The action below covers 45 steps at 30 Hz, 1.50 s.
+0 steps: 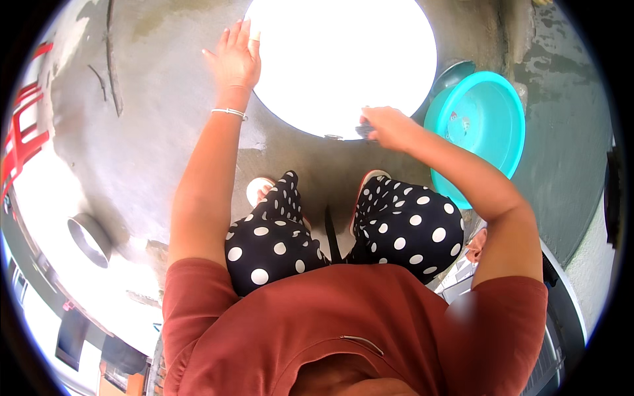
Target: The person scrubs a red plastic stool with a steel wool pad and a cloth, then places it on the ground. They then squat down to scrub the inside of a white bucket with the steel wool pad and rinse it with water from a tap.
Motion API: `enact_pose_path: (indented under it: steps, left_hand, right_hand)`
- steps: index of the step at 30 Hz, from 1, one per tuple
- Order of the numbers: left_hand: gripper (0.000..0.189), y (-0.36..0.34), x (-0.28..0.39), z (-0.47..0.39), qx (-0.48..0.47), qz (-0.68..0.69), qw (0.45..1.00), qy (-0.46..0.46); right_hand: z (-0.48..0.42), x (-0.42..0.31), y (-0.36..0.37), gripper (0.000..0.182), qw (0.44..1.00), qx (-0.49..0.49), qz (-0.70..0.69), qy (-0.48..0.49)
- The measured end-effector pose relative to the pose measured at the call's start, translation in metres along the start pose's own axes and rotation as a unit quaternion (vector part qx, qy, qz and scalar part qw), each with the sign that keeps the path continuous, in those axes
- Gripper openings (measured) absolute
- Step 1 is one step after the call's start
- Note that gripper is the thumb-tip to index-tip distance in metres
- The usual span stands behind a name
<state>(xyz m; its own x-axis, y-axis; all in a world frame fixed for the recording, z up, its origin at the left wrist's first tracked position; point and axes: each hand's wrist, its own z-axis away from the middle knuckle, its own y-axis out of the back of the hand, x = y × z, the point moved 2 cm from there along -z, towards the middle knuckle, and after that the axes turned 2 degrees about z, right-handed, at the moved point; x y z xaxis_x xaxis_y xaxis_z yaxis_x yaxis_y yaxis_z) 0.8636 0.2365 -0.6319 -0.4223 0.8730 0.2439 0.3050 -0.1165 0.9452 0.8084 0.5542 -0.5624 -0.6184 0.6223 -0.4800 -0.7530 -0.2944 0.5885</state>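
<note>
A large round, overexposed white object, its kind unclear, (337, 69) fills the top middle, cut off by the picture's edge. My left hand (237, 57) lies at its left rim, fingers spread, with nothing seen in its grasp; a bangle circles the wrist. At the lower right rim, my right hand (389, 127) is closed on a small dark grey scrubbing pad (365, 130), mostly hidden by the fingers. A small handle or ring (333, 137) shows on the near rim, between my two hands. Just right of my right hand stands a turquoise plastic basin (516, 111).
A dark metal pan or lid (454, 76) sits behind the basin. Sticks (113, 64) lie on the wet concrete floor at left. A metal ring or pot (90, 240) is at lower left, and red plastic chairs (22, 136) stand at the far left.
</note>
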Motion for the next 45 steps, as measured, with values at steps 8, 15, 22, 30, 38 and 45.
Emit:
enact_pose_path:
  steps: [8, 15, 22, 30, 38, 45]
  left_hand:
    - [0.051, 0.001, 0.003, 0.007, 0.000, 0.198, 0.979, 0.039]
    - [0.058, 0.050, 0.006, 0.058, -0.073, 0.423, 0.861, 0.272]
    - [0.061, 0.037, 0.026, 0.056, -0.023, 0.351, 0.912, 0.209]
    - [0.061, 0.040, 0.005, 0.022, -0.002, 0.350, 0.923, 0.162]
    - [0.054, 0.032, -0.019, -0.053, -0.076, 0.362, 0.922, 0.113]
    - [0.055, 0.025, -0.019, -0.024, -0.051, 0.339, 0.933, 0.111]
  right_hand:
    - [-0.039, 0.028, -0.018, 0.025, 0.996, 0.081, -0.048, -0.003]
    - [-0.044, 0.034, 0.022, 0.021, 0.972, 0.224, 0.024, -0.069]
    - [-0.024, 0.103, 0.082, 0.027, 0.881, 0.433, 0.066, -0.177]
    - [-0.027, 0.119, 0.068, 0.029, 0.891, 0.388, -0.148, -0.184]
    - [0.002, 0.043, 0.015, 0.029, 0.869, 0.203, -0.409, -0.193]
    - [-0.052, 0.000, 0.050, 0.032, 0.983, 0.165, -0.018, -0.083]
